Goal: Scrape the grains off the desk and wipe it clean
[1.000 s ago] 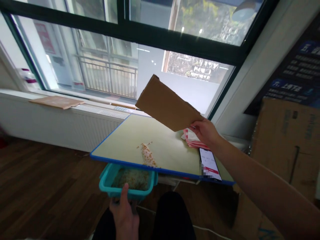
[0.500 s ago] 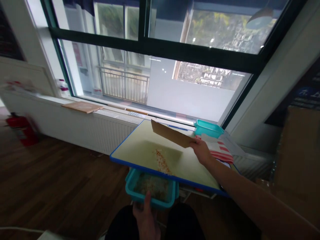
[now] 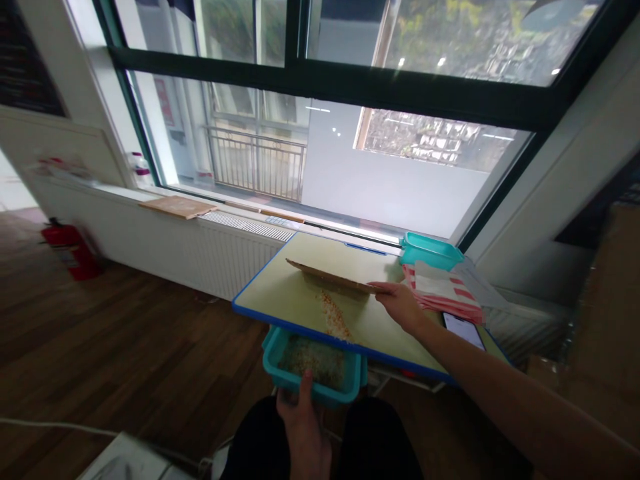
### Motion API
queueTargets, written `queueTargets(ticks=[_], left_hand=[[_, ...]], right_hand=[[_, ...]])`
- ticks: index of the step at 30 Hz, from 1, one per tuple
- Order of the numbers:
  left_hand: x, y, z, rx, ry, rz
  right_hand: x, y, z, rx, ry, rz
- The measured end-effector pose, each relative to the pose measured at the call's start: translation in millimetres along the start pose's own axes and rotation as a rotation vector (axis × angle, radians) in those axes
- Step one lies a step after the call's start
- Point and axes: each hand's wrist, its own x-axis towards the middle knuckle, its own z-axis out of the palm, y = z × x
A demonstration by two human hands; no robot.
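Observation:
My right hand (image 3: 400,305) grips a flat piece of brown cardboard (image 3: 330,277) by its right end, holding it low and almost level over the pale green table (image 3: 280,293) with a blue rim. A streak of small orange and white grains (image 3: 336,319) lies on the table just in front of the cardboard and runs to the near edge. Below that edge my left hand (image 3: 303,427) holds a teal plastic bin (image 3: 315,363) by its near rim, thumb over the rim. The bin has a layer of the same grains in it.
A second teal bin (image 3: 430,248) stands at the table's far right corner, next to a red-and-white striped cloth (image 3: 443,293) and a phone (image 3: 464,329). Behind are a radiator (image 3: 200,250) and window. A red fire extinguisher (image 3: 70,248) stands at left on the wooden floor.
My right hand has lowered the cardboard from raised and tilted in the air to nearly flat just above the table behind the grains. The left hand has kept the bin under the edge.

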Motion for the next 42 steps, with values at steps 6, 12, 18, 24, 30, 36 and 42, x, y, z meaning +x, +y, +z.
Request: queueTargets(ticks=[6,12,18,24,30,36,42], left_hand=[[4.0,-1.2,-0.8,-0.015,-0.003,0.029],[5.5,-3.5,-2.8,-0.036,-0.018,0.035],[2.2,-4.0,-1.4,-0.028,0.017,0.019],[-2.1,-3.6,-1.5,-0.008,0.049,0.011],[-2.4,-5.6,-2.0,-0.026,0.055,0.022],[-6.2,-6.0,-2.1,-0.021,0.037,0.057],[-8.1,-5.7,-2.6,-0.016,0.002,0.061]], right_hand=[[-13.9,-6.6,-8.7,-0.018,-0.038,0.033],[-23.6,-8.6,-17.2,-0.087,-0.084,0.119],[-35.8,-23.4,-21.7,0.055,-0.144,0.096],[-39.4,-23.8,-27.7,0.095,-0.180,0.109],[-47.1,-25.0,-30.4,0.169,-0.238,0.098],[-48.8,-22.4,-32.8,0.214,-0.245,0.101],[-46.0,-11.7,-33.1,0.275,-0.190,0.126]])
